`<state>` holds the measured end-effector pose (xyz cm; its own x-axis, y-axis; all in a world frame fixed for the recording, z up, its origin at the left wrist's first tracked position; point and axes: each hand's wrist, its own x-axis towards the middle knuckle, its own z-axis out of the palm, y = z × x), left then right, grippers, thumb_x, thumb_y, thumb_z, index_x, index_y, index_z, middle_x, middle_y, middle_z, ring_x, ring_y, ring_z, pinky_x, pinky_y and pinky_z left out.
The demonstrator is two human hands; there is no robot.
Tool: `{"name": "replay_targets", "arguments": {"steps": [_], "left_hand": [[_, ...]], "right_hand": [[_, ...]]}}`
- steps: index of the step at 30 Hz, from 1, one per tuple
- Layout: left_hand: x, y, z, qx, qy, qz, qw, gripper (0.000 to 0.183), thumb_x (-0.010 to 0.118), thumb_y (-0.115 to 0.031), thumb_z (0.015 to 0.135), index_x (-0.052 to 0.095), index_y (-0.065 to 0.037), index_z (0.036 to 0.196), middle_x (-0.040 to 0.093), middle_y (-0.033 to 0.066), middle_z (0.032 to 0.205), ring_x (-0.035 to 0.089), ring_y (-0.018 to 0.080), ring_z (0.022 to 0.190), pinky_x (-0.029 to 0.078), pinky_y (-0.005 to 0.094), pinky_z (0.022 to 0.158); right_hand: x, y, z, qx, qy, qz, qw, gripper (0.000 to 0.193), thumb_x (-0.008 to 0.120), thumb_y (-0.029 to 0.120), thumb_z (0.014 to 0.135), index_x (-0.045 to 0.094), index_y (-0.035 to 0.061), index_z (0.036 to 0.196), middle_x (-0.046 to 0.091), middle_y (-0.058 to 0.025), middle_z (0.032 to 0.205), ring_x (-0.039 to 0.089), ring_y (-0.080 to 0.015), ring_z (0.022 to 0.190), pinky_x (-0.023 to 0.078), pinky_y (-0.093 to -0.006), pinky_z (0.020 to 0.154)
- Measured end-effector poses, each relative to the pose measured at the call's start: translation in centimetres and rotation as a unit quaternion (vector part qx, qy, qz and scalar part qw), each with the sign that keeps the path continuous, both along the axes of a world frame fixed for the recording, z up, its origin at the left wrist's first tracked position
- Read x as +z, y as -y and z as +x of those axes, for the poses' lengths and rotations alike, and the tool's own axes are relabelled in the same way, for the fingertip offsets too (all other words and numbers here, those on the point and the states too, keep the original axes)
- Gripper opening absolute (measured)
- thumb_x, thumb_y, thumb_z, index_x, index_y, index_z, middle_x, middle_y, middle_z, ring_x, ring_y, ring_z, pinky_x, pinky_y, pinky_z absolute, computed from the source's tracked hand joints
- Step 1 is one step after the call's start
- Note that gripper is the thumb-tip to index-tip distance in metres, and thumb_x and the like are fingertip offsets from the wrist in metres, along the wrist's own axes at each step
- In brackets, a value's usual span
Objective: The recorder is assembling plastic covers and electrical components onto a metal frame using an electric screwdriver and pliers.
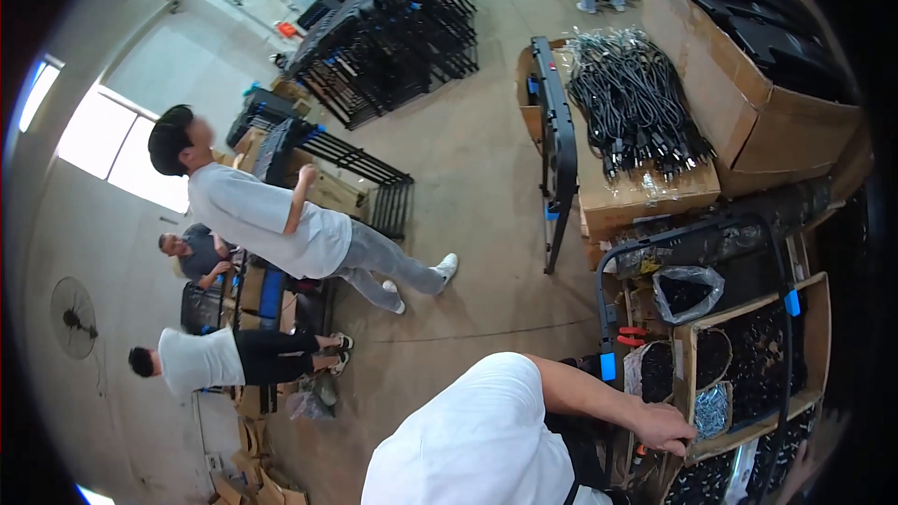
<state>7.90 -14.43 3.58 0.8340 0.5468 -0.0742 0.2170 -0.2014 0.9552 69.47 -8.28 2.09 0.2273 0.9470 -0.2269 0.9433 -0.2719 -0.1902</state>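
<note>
While the left hand (664, 425) curled beside the silver fasteners (712, 410), I couldn't tell what its grip held; snagging the carton (817, 341) risked spillage.

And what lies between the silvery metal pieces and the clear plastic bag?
In the head view: small black parts in the open, rectangular brown box, and that box's rim.

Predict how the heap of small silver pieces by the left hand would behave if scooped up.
The silver pieces lie loose in a heap, so they would likely slide apart rather than lift together. Their metallic sheen suggests they are rigid and perhaps heavy for their size. Individual shapes are too small to tell whether they'd roll.
</note>
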Motion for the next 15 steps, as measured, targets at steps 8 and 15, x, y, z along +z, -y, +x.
{"name": "replay_targets", "arguments": {"steps": [8, 15], "left_hand": [[-2.4, 2.5, -0.8, -0.072, 0.043, -0.085, 0.993, 0.034, 0.054, -0.027, 0.103, 0.063, -0.005, 0.128, 0.068, 0.0218, 0.119, 0.065, 0.0398, 0.113, 0.053, 0.0500, 0.096], [0.2, 2.7, -6.1, -0.046, -0.067, -0.120, 0.989, 0.041, 0.059, -0.030, 0.105, 0.057, -0.004, 0.136, 0.069, 0.0220, 0.123, 0.068, 0.0386, 0.114, 0.053, 0.0438, 0.096]], "right_hand": [[2.7, 10.1, -6.2, -0.028, -0.160, 0.112, 0.980, 0.041, 0.065, 0.008, 0.094, 0.064, 0.0007, 0.134, 0.070, -0.0125, 0.120, 0.067, -0.0237, 0.108, 0.052, -0.0378, 0.098], [7.6, 4.8, -20.3, -0.069, -0.098, 0.139, 0.983, 0.044, 0.072, 0.014, 0.084, 0.068, 0.0009, 0.126, 0.072, -0.0184, 0.114, 0.070, -0.0297, 0.104, 0.055, -0.0405, 0.094]]}}
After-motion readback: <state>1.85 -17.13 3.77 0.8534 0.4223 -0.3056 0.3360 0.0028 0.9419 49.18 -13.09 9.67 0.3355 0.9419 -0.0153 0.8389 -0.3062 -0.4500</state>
